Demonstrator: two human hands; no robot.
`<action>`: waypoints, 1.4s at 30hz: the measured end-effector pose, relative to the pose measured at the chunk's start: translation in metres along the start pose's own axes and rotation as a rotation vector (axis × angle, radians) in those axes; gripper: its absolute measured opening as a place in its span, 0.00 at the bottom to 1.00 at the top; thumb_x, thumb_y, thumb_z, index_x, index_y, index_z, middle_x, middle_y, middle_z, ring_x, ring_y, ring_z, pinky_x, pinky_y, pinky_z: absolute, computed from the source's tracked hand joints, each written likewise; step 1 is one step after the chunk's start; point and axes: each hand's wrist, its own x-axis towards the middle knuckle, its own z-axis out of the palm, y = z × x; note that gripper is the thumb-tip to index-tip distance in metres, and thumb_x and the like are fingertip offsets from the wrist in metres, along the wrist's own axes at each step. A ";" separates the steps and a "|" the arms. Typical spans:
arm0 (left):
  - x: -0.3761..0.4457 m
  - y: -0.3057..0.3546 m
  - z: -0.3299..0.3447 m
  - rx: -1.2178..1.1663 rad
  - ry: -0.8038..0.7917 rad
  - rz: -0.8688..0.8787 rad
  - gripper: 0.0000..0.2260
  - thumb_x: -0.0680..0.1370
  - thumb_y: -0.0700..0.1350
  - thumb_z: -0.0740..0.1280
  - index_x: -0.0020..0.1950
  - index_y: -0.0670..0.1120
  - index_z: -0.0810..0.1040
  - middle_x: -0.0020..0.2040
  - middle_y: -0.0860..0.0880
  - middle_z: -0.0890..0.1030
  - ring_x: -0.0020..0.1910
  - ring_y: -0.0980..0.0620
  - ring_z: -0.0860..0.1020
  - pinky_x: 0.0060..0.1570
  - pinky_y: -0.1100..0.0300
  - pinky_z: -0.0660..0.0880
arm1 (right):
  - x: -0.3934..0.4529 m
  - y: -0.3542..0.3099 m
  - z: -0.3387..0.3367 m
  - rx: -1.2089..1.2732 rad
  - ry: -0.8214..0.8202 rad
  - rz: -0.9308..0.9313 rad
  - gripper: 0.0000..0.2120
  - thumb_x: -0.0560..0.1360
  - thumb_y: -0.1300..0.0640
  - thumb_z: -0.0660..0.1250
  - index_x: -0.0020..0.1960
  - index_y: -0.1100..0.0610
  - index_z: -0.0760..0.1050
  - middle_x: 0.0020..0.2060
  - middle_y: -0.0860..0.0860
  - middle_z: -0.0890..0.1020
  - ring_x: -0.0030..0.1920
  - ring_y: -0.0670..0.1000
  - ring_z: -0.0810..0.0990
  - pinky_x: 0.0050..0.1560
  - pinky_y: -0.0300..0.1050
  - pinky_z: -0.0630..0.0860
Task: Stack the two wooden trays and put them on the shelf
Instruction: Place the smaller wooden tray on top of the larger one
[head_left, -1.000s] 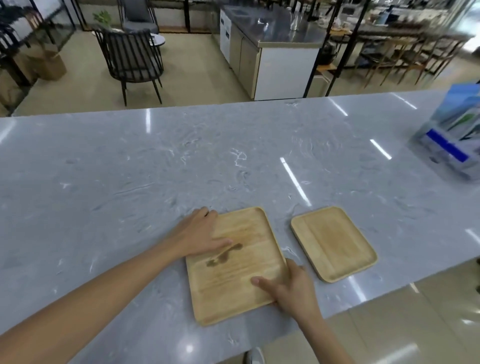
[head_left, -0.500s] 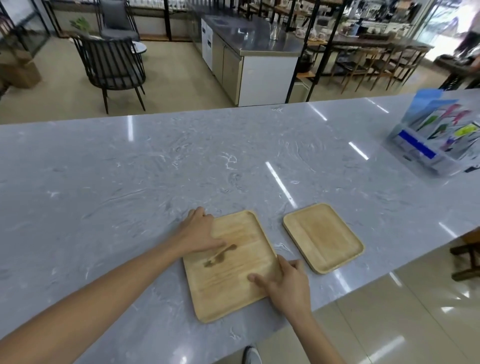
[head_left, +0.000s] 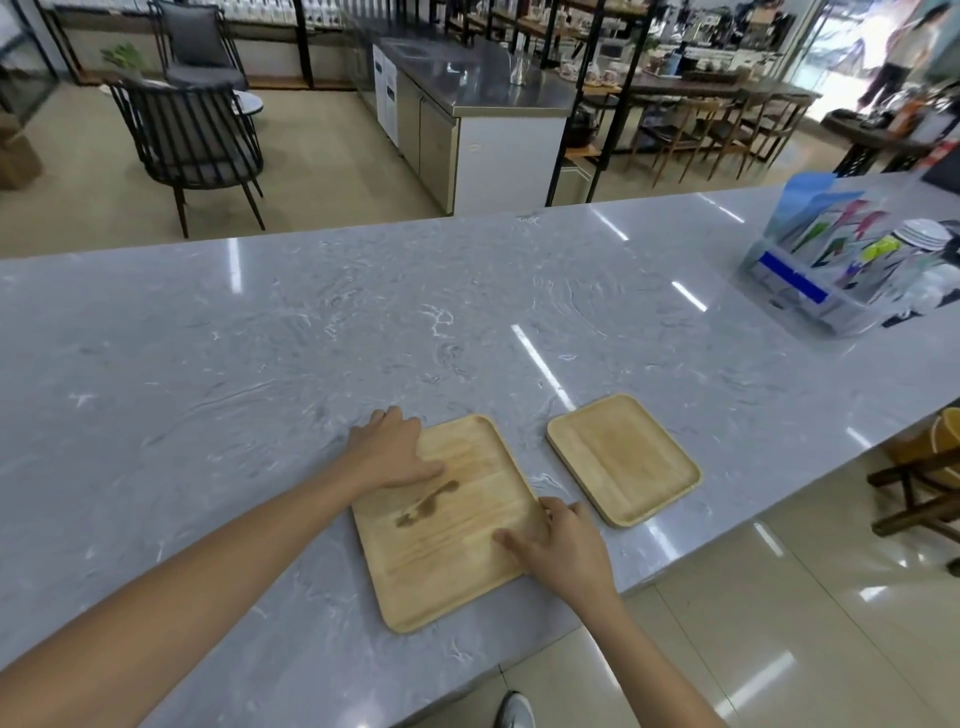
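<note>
Two pale wooden trays lie side by side near the front edge of the grey marble counter (head_left: 311, 338). The larger tray (head_left: 441, 551) has a dark streak in its middle. My left hand (head_left: 392, 449) grips its far left corner, thumb on top. My right hand (head_left: 563, 551) holds its near right edge, thumb lying inside the tray. The smaller tray (head_left: 621, 457) sits just to the right, flat on the counter and untouched. The larger tray rests flat on the counter.
A clear bin of colourful packets (head_left: 826, 270) with white plates (head_left: 924, 234) behind it stands at the counter's far right. A wooden stool (head_left: 930, 483) is below the counter at right. Beyond the counter are black chairs (head_left: 192, 140) and a steel cabinet (head_left: 467, 119).
Both hands have stayed on the larger tray's corners. The view has tilted up and panned right, showing more of the bin and room. Neither tray has visibly shifted on the counter.
</note>
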 end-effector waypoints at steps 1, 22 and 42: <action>0.001 0.004 -0.001 -0.004 0.020 0.009 0.32 0.72 0.72 0.64 0.65 0.50 0.74 0.65 0.45 0.72 0.68 0.41 0.70 0.61 0.45 0.72 | 0.001 0.002 -0.004 0.006 0.007 -0.011 0.39 0.73 0.31 0.73 0.75 0.53 0.73 0.68 0.55 0.76 0.66 0.55 0.80 0.63 0.53 0.80; 0.080 0.180 0.012 -0.161 0.086 0.056 0.23 0.81 0.62 0.59 0.65 0.46 0.73 0.61 0.42 0.75 0.64 0.40 0.73 0.58 0.49 0.73 | 0.107 0.129 -0.152 -0.197 0.194 0.029 0.23 0.81 0.41 0.65 0.70 0.53 0.76 0.65 0.54 0.76 0.66 0.57 0.75 0.45 0.48 0.74; 0.086 0.215 0.038 -0.253 0.072 -0.207 0.31 0.74 0.76 0.55 0.59 0.51 0.66 0.64 0.41 0.64 0.54 0.37 0.79 0.51 0.50 0.76 | 0.151 0.144 -0.161 -0.025 -0.182 -0.010 0.28 0.76 0.35 0.69 0.58 0.60 0.77 0.57 0.58 0.79 0.49 0.57 0.81 0.50 0.51 0.77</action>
